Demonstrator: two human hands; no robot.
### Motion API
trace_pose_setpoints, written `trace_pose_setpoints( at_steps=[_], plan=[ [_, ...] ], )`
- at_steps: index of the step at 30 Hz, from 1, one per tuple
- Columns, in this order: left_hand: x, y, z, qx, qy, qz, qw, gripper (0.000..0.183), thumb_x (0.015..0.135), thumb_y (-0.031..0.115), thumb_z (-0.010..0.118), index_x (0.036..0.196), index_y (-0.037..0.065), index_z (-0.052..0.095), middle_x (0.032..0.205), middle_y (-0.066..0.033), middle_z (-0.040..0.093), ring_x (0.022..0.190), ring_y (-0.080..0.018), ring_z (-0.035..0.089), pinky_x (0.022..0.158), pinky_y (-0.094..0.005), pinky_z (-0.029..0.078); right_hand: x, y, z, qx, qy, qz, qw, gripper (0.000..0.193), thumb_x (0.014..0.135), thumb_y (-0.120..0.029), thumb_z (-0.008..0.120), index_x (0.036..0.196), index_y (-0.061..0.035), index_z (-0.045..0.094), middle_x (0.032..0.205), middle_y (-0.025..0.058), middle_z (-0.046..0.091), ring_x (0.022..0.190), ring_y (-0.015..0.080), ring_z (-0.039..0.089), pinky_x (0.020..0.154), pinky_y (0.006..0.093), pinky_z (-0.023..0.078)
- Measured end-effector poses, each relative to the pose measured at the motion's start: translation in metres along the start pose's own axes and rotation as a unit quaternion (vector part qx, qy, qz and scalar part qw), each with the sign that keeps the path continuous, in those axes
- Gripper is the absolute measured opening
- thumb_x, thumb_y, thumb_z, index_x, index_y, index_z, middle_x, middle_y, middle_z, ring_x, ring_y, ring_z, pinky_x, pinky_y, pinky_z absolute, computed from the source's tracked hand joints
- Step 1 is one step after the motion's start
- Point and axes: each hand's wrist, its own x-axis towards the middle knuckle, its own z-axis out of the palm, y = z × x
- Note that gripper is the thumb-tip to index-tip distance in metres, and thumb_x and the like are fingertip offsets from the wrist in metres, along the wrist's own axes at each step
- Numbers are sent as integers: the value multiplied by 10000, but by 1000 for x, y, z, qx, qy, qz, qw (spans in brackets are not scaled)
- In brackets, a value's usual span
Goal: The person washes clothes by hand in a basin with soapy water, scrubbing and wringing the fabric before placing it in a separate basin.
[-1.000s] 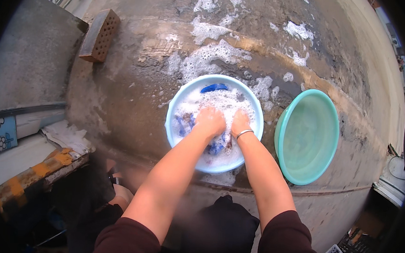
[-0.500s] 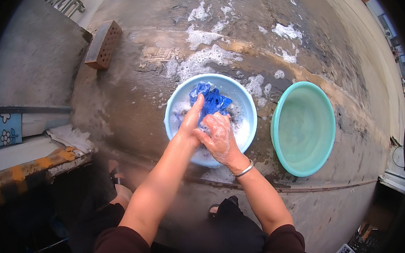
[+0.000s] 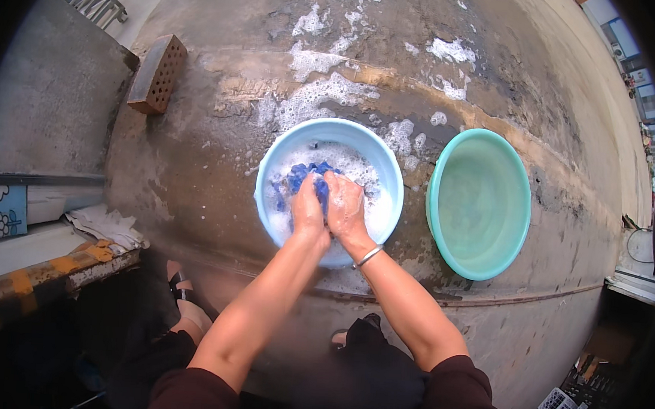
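A light blue basin point(image 3: 393, 180) on the wet concrete holds sudsy water. Inside it, my left hand point(image 3: 308, 209) and my right hand point(image 3: 346, 204) press together around a bunched wet blue cloth point(image 3: 299, 176). Both hands are closed on the cloth, and part of it is hidden between them. Foam clings to the fabric and lies on the water about my fingers. A silver bangle point(image 3: 369, 256) circles my right wrist.
A green basin point(image 3: 433, 211) with clear-looking water stands just right of the blue one. Patches of foam point(image 3: 323, 95) lie on the ground beyond. A perforated brick point(image 3: 158, 74) sits at the far left, and a ledge with yellow-black stripes point(image 3: 61, 269) at the near left.
Both hands have closed in on the blue cloth, bunching it lower in the basin. My right hand has turned from lying across the left to beside it. The view has shifted slightly.
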Motion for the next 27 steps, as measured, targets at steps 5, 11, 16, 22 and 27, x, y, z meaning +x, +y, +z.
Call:
trace_pose_setpoints(
  at_steps=[5,11,16,22,27],
  plan=[
    [30,7,-25,-44,-65,-9,997,125,889,149,558,885,34,607,843,-67,623,778,-199,606,713,-348,498,-9,-19,8,-52,4,-47,998,397,955,-280,487,705,8,597,730,214,580,778,396,572,709,469,437],
    [3,-12,10,68,0,90,994,159,900,151,558,953,7,600,828,-89,616,754,-194,610,686,-344,500,35,-3,-17,17,-53,194,979,421,965,-277,493,680,25,560,759,198,552,758,377,550,683,457,413],
    [62,14,-55,16,-94,-108,990,296,952,249,458,983,-5,608,943,-109,631,877,-204,623,773,-383,523,-27,-20,20,-15,-20,-112,993,440,966,-280,494,671,40,561,671,210,500,690,396,525,642,470,389],
    [6,25,2,164,-109,45,979,498,976,392,522,1220,-41,529,1178,-154,603,1042,-211,610,920,-393,480,64,35,-17,-40,93,46,994,540,992,-355,474,631,48,487,531,217,452,489,333,399,534,462,358],
    [25,43,-22,526,-1,254,812,741,838,268,717,1363,-36,292,1275,-228,464,1045,-344,591,845,-471,516,46,86,-14,-193,69,-95,974,217,886,-195,642,920,-4,544,860,218,537,825,408,547,728,486,430]
  ],
)
